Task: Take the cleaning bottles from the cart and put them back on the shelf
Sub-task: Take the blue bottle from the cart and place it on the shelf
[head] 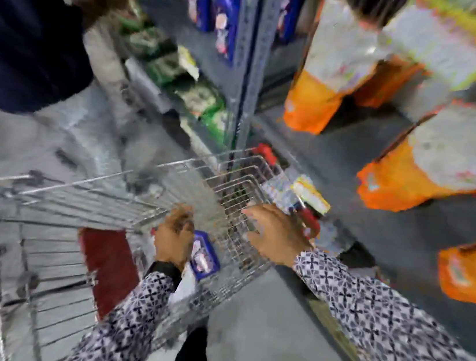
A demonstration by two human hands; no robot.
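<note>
Two hands are at work over the silver wire shopping cart, which stands on the grey floor just left of the grey metal shelf. The left hand reaches down inside the basket, its fingers curled beside a blue cleaning bottle with a pale label; motion blur hides whether they have closed on it, so I cannot tell. That bottle lies on its side near the cart's right wall, its long axis running roughly near to far; which end is the cap I cannot make out. The right hand hangs over the cart's right rim with fingers spread and holding nothing, probably steadying the cart or heading for another item. Just beyond it, a blurred pale item with a yellow top and red part sits at the shelf edge. Orange-and-white bags stand on the shelf further right, and a dark red flat panel lies in the cart's near left.
</note>
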